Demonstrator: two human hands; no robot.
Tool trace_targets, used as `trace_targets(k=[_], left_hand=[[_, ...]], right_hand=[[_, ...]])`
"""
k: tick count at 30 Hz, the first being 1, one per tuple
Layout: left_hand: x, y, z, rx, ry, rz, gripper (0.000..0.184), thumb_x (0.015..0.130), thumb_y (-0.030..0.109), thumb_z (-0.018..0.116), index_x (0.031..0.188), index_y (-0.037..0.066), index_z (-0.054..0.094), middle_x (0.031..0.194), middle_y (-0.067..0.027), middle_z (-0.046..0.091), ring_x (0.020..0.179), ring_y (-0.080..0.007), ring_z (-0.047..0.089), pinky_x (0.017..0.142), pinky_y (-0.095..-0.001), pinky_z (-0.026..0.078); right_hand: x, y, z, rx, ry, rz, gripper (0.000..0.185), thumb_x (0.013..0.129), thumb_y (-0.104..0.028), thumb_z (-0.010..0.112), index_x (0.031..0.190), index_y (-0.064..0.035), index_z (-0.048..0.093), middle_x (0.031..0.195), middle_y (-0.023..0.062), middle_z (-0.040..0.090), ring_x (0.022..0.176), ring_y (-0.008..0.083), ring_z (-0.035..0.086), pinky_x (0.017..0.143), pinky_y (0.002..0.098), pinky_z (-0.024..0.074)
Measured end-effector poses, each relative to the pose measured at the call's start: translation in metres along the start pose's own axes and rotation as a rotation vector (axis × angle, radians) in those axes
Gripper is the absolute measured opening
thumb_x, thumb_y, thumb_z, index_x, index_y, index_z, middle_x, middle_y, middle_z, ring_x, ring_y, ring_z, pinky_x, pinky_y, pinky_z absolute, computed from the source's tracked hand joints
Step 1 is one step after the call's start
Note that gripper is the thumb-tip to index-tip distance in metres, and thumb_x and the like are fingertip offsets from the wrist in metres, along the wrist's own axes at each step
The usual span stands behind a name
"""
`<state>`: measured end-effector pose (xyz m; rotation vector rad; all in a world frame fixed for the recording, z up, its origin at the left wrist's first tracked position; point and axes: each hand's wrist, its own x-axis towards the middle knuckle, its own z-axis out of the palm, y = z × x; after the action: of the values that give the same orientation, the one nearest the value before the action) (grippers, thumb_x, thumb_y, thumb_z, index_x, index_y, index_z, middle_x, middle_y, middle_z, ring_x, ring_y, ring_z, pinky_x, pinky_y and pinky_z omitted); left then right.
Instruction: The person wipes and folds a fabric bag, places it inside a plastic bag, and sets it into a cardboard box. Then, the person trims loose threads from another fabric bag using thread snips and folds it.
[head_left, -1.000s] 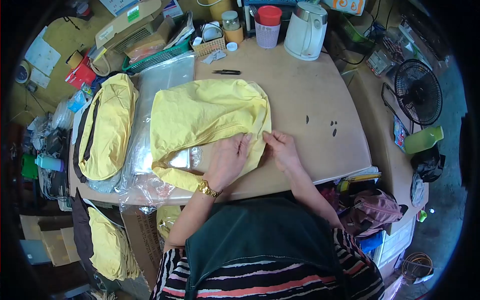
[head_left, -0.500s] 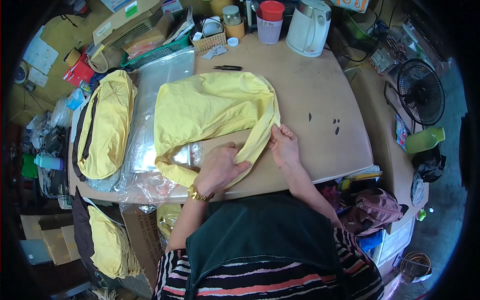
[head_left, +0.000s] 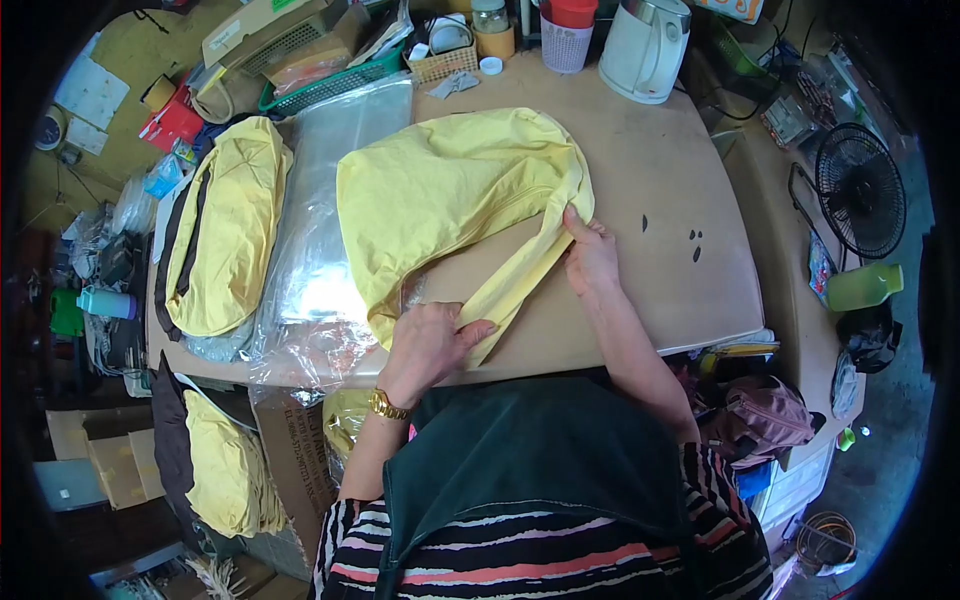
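Note:
A yellow fabric bag (head_left: 430, 190) lies on the brown table, its wide strap looping round toward me. My left hand (head_left: 432, 345), with a gold watch at the wrist, grips the near part of the strap between thumb and fingers. Further right, my right hand (head_left: 592, 255) pinches the strap's right edge, thumb on top. Clear plastic sleeves (head_left: 325, 250) lie left of the bag, partly beneath it. Beyond them, more yellow bags (head_left: 228, 230) with dark trim are stacked at the table's left side.
At the back stand a white kettle (head_left: 645, 50), a lilac cup (head_left: 567, 38) and a green basket (head_left: 335, 85). A black fan (head_left: 860, 190) and a green bottle (head_left: 865, 286) are on the right. More yellow fabric (head_left: 228, 470) hangs below the table at left.
The bag's strap has been spread into a longer loop. My right hand has moved up along it, while my left hand is now lower on the strap. The view has shifted slightly.

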<state>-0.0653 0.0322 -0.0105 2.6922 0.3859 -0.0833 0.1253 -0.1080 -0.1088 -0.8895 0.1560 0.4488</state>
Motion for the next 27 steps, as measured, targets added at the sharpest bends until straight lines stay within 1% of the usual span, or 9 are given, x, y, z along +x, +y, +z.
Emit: trace_targets(k=[6, 8, 10, 12, 14, 18, 20, 22, 27], left_hand=[[0.0, -0.001, 0.002, -0.034, 0.018, 0.029, 0.057, 0.083, 0.052, 0.064, 0.068, -0.003, 0.065, 0.061, -0.0232, 0.059, 0.062, -0.0398, 0.061, 0.058, -0.0452, 0.049], [0.003, 0.0, 0.003, -0.137, 0.019, -0.085, 0.056, 0.085, 0.05, 0.063, 0.068, -0.003, 0.065, 0.061, -0.0235, 0.059, 0.063, -0.0401, 0.061, 0.058, -0.0451, 0.049], [0.003, 0.003, 0.001, -0.142, 0.018, -0.108, 0.053, 0.086, 0.048, 0.063, 0.069, -0.003, 0.065, 0.06, -0.023, 0.058, 0.062, -0.0398, 0.061, 0.058, -0.0455, 0.049], [0.013, 0.007, 0.005, -0.149, 0.016, -0.114, 0.05, 0.086, 0.046, 0.063, 0.07, -0.002, 0.065, 0.06, -0.0225, 0.058, 0.06, -0.0395, 0.061, 0.057, -0.0458, 0.049], [0.025, 0.011, 0.018, -0.111, 0.509, 0.198, 0.044, 0.09, 0.038, 0.062, 0.072, -0.001, 0.064, 0.056, -0.0217, 0.055, 0.055, -0.0412, 0.057, 0.055, -0.0481, 0.046], [0.07, 0.04, 0.015, -0.177, 0.609, 0.353, 0.04, 0.091, 0.036, 0.06, 0.073, 0.0, 0.063, 0.058, -0.0205, 0.056, 0.055, -0.0406, 0.057, 0.055, -0.0483, 0.047], [0.09, 0.036, 0.024, -0.125, 0.381, 0.181, 0.039, 0.092, 0.032, 0.059, 0.07, 0.0, 0.06, 0.058, -0.0205, 0.056, 0.056, -0.0402, 0.057, 0.053, -0.0461, 0.046], [0.094, 0.035, 0.02, -0.165, 0.384, 0.177, 0.037, 0.093, 0.029, 0.059, 0.07, 0.0, 0.058, 0.057, -0.0203, 0.056, 0.056, -0.0401, 0.057, 0.052, -0.0444, 0.045], [0.081, 0.046, 0.019, -0.175, 0.276, 0.093, 0.036, 0.088, 0.032, 0.065, 0.073, -0.001, 0.061, 0.058, -0.0208, 0.056, 0.059, -0.0405, 0.059, 0.054, -0.045, 0.046]], right_hand=[[-0.005, -0.008, 0.009, -0.028, 0.023, 0.007, 0.016, 0.088, -0.01, 0.069, 0.1, -0.0019, 0.063, 0.096, 0.0084, 0.067, 0.087, 0.0182, 0.064, 0.083, 0.0358, 0.0527], [-0.018, -0.008, 0.01, 0.03, -0.175, 0.148, 0.022, 0.088, -0.009, 0.068, 0.107, 0.0003, 0.062, 0.103, 0.0099, 0.066, 0.092, 0.0189, 0.063, 0.083, 0.034, 0.0524], [-0.045, 0.011, 0.0, -0.301, -0.357, 0.193, 0.026, 0.086, -0.011, 0.07, 0.107, 0.0035, 0.063, 0.098, 0.0084, 0.068, 0.085, 0.0147, 0.064, 0.076, 0.0285, 0.0512], [-0.076, 0.02, 0.008, -0.345, -0.404, 0.109, 0.027, 0.085, -0.011, 0.069, 0.107, 0.0028, 0.063, 0.099, 0.0076, 0.068, 0.084, 0.0146, 0.063, 0.074, 0.0284, 0.0509], [-0.084, 0.029, 0.008, -0.426, -0.382, 0.054, 0.027, 0.084, -0.011, 0.071, 0.107, 0.0024, 0.063, 0.097, 0.0063, 0.068, 0.084, 0.0139, 0.063, 0.073, 0.0283, 0.0504], [-0.086, 0.04, 0.006, -0.787, -0.367, -0.065, 0.027, 0.083, -0.014, 0.074, 0.104, 0.0012, 0.065, 0.089, 0.0024, 0.069, 0.082, 0.0115, 0.062, 0.069, 0.0272, 0.0492], [-0.091, 0.035, 0.005, -0.779, -0.447, -0.091, 0.026, 0.086, -0.02, 0.072, 0.099, 0.0014, 0.066, 0.085, 0.0025, 0.068, 0.077, 0.0101, 0.06, 0.064, 0.0273, 0.0484], [-0.094, 0.031, 0.002, -0.382, -0.381, 0.218, 0.032, 0.089, -0.029, 0.07, 0.098, 0.0016, 0.065, 0.081, 0.0011, 0.066, 0.072, 0.0085, 0.057, 0.061, 0.0263, 0.0466], [-0.075, 0.016, 0.011, -0.216, -0.182, 0.039, 0.033, 0.092, -0.031, 0.065, 0.103, -0.0005, 0.064, 0.086, 0.0023, 0.063, 0.076, 0.0087, 0.056, 0.066, 0.0255, 0.0465]])
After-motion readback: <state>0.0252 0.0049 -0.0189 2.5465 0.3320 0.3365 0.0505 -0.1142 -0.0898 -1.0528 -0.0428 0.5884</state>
